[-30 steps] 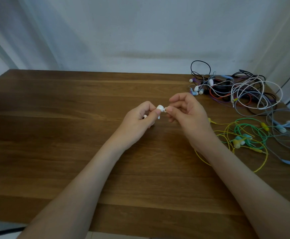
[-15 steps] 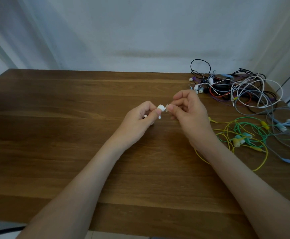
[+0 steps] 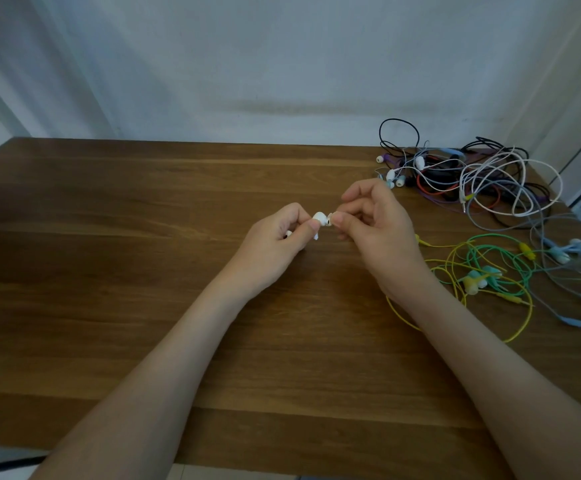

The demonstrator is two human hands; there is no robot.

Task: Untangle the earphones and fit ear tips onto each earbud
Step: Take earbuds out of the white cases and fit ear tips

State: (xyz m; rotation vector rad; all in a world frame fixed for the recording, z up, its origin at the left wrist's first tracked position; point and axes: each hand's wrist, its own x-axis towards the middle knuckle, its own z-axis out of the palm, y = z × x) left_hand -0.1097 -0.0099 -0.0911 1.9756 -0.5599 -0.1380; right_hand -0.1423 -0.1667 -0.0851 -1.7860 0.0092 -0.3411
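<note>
Over mid-worktop [image 3: 143,271], left hand [image 3: 275,244] and right hand [image 3: 375,233] side by side: earbud [image 3: 319,217] in the left, ear tip [image 3: 330,215] in the right, just beside it. Far right corner: tangled cable heap [image 3: 472,178]. Nearer, right of the right hand: loose earphone coils [image 3: 490,271].

Both bare forearms reach in from 7 and 5 o'clock and meet near centre, where the left hand [image 3: 275,237], fingers curled, pinches an earbud [image 3: 320,218] and the right hand [image 3: 379,230], just at its 3 o'clock, pinches an ear tip [image 3: 330,215] between thumb and forefinger.
</note>
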